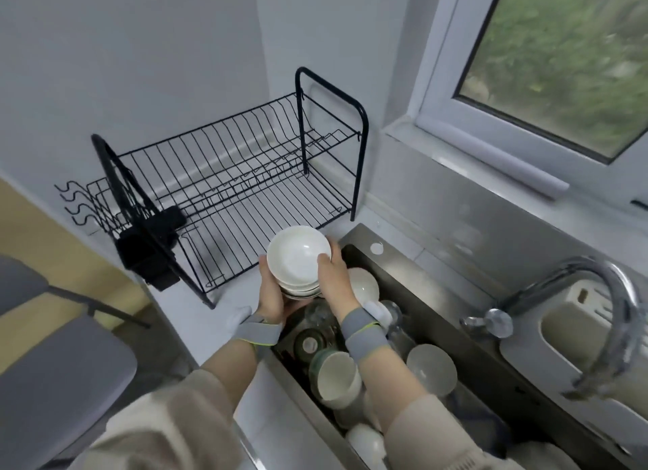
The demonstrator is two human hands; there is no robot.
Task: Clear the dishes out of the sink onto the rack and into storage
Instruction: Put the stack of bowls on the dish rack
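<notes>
Sink (354, 245) full: mugs, bowls, glasses along its near end.
Left hand (271, 290) and right hand (333, 276) clamp a stack of bowls (298, 259) above sink's far left corner. Step: transfer. Next, likely set stack level on rack (245, 189), lower shelf, just beyond.

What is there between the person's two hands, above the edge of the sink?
In the head view, a stack of white bowls lies between them: the left hand holds its left side and underside, the right hand grips its right rim.

Faucet (596, 294), window (561, 66), grey chair (52, 382)
</notes>
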